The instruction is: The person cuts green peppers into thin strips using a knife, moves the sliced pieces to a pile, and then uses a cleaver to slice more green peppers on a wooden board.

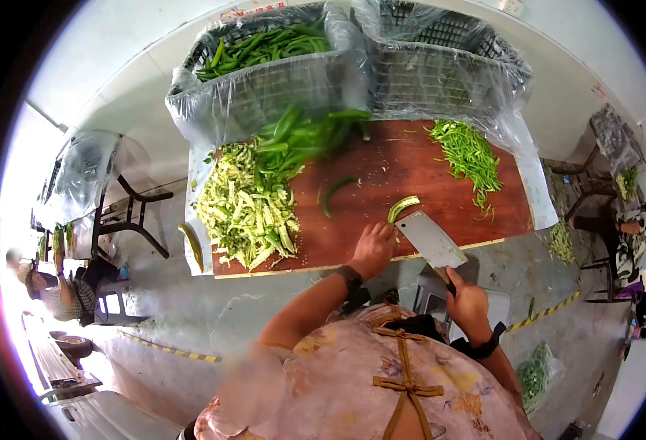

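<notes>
My right hand (467, 297) is closed round the handle of a cleaver (431, 240), whose broad blade points up and left over the front edge of the red-brown board (396, 161). Just left of the blade, my left hand (373, 249) rests at the board's edge, with its fingertips by a split green pepper (402, 208); whether it grips the pepper is unclear. Another pepper (335, 193) lies farther back, blurred. A pile of pale cores and seeds (246, 209) covers the board's left part. Blurred whole green peppers (301, 139) are behind it. Shredded green pepper (470, 158) lies at the right.
Two plastic-lined crates stand behind the board, the left one (264, 73) holding green peppers and the right one (448, 73) showing its black mesh. People sit at far left (66, 293) and far right (631, 235). A bag of greens (536, 378) is on the floor.
</notes>
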A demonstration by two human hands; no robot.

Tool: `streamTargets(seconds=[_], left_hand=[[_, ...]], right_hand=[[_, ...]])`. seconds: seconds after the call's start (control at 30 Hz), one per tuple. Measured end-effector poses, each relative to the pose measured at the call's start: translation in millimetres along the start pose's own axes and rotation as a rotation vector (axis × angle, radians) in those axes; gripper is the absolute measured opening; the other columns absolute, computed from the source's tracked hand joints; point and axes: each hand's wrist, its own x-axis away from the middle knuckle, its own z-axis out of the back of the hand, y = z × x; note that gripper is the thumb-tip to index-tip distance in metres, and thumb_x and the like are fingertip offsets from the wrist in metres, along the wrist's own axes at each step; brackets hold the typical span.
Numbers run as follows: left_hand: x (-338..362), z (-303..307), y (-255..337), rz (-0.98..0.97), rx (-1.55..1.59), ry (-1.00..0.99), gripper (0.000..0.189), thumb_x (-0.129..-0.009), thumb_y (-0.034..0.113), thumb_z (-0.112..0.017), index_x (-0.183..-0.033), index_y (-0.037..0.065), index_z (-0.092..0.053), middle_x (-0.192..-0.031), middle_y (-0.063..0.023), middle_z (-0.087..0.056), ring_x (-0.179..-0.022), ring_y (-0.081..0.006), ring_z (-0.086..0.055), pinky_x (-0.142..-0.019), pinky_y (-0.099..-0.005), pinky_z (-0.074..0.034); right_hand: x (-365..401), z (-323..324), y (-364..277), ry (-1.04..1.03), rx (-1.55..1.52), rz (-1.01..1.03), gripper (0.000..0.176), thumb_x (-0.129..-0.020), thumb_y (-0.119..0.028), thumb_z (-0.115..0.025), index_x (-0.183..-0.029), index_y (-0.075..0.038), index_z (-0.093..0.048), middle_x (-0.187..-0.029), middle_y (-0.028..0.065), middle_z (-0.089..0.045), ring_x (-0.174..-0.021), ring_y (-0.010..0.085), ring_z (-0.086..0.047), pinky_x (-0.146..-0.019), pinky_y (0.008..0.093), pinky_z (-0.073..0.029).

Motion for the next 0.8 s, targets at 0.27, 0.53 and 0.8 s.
streamTargets(seconds=[0.27,0.53,0.8], left_hand=[[3,-1,7,-0.027,0.078,0.037,0.037,-0.076,0.015,-0.055,-0.108,-0.002,-0.060,-0.109,-0.0130,-0.057,-0.108,-0.0291,-0.049,-0.092,-0.0419,-0.039],[9,5,-4,-0.036,0.080,0.030,0.046,-0.076,0.017,-0.059,-0.117,-0.002,-0.054,-0.122,-0.0150,-0.052,-0.119,-0.0306,-0.044,-0.100,-0.0448,-0.034],[-5,0,-7,-0.034,0.121,-0.062,0.057,-0.080,0.033,-0.060,-0.124,-0.002,-0.051,-0.132,-0.0176,-0.047,-0.129,-0.0335,-0.036,-0.109,-0.0501,-0.023]], right_hand=[[-49,-7,-28,-0.014,0.055,0.066,0.055,-0.078,-0.018,-0.061,-0.131,-0.017,-0.050,-0.071,0.0177,-0.062,-0.065,0.0348,-0.062,-0.061,0.0458,-0.049],[-35,11,-24,-0.018,0.092,0.114,0.059,-0.075,-0.014,-0.064,-0.131,-0.017,-0.050,-0.073,0.0163,-0.061,-0.067,0.0342,-0.061,-0.063,0.0457,-0.048],[-37,22,-37,-0.024,0.093,0.053,0.053,-0.079,-0.020,-0.064,-0.130,-0.017,-0.051,-0.073,0.0162,-0.062,-0.067,0.0341,-0.062,-0.063,0.0459,-0.048]])
